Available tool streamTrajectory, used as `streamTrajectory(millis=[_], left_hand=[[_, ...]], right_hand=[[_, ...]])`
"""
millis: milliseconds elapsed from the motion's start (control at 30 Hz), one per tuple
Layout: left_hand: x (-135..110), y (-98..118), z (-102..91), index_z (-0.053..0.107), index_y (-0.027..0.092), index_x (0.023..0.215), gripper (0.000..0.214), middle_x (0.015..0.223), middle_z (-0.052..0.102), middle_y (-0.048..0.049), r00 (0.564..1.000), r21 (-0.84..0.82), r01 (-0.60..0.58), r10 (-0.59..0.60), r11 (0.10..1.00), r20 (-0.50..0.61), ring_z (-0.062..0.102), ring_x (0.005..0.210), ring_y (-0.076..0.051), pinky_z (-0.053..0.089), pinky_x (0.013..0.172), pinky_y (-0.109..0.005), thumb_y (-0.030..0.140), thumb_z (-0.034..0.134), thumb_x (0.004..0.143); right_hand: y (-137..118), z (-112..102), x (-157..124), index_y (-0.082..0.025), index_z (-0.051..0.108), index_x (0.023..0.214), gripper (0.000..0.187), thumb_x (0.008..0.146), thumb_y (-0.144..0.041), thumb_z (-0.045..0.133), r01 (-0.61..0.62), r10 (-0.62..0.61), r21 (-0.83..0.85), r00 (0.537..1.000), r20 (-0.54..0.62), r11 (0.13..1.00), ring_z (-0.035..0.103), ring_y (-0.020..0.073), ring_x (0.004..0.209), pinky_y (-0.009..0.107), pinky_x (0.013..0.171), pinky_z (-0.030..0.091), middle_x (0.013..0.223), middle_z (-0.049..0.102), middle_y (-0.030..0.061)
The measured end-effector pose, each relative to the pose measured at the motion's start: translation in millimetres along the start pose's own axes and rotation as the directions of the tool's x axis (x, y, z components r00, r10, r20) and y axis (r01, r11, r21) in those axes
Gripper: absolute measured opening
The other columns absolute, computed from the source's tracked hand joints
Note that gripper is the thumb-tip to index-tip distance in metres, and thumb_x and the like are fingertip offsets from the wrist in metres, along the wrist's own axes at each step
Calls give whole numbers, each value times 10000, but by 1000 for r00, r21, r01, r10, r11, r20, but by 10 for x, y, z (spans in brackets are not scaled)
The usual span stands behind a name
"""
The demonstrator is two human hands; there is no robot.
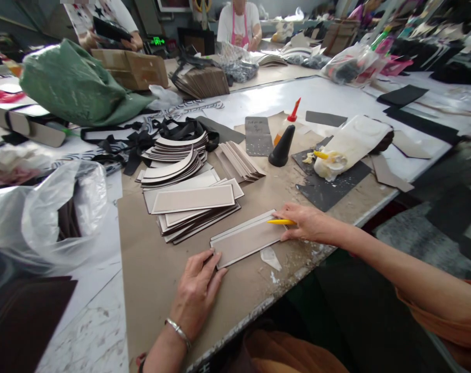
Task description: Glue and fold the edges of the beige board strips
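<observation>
A beige rectangular panel [243,243] with a pale border lies flat on the brown work sheet, apparently on another piece whose edge shows behind it. My left hand [198,282], a silver bracelet at its wrist, grips the panel's near left end with its fingertips. At the opposite end my right hand [307,223] touches the panel's edge while closed around a slim yellow pointed tool [281,221]; its tip points left over the panel. Just behind lies a stack of similar rectangular panels [194,199]. Beyond that are curved pale strips [175,168] in a pile.
A black cone [282,147] stands before a red-tipped glue bottle [293,116]. To the right, a white container [352,145] smeared with yellow glue lies on dark scraps. Clear plastic bags [64,217] sit left. Co-workers [239,26] are across the table.
</observation>
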State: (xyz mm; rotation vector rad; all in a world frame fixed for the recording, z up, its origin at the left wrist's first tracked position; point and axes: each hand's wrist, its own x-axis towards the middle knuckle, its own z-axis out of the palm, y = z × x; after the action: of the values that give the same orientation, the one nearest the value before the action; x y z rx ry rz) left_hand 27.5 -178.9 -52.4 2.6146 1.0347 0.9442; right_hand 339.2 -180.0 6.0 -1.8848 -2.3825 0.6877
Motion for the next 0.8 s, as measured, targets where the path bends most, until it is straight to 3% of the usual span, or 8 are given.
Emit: streamTrajectory(millis=[233,567,733,800], left_hand=[[16,32,-1,557,117,1086,245,1034,555,-118,1000,28,-1,1,1000,22,547,966,-206,532,819,-357,205,543,858],[64,72,-12,535,127,1075,231,1014,541,-117,999,111,-20,15,994,47,544,936,-217,543,785,-375,220,531,864],[155,180,-3,542,60,1030,239,1065,552,-166,988,259,-138,113,956,109,523,1027,-267,516,866,-401,236,498,876],[235,257,11,573,48,964,270,1026,570,-173,980,325,-173,128,930,156,548,965,-269,528,825,-394,292,527,859]], right_hand=[[60,4,16,-171,548,1234,484,791,-350,621,27,-27,4,1000,11,1000,550,211,997,307,889,414,1098,544,90],[-73,-35,-20,-157,554,1201,386,846,-312,551,36,-33,-131,999,24,991,558,219,985,307,844,435,1075,564,101],[-33,3,-25,-186,552,1187,370,845,-327,555,46,-46,-145,999,6,988,563,215,961,306,798,450,1049,571,92],[-7,23,-14,-191,556,1177,362,840,-322,564,70,-72,-133,997,-6,989,562,210,959,308,815,447,1043,573,88]])
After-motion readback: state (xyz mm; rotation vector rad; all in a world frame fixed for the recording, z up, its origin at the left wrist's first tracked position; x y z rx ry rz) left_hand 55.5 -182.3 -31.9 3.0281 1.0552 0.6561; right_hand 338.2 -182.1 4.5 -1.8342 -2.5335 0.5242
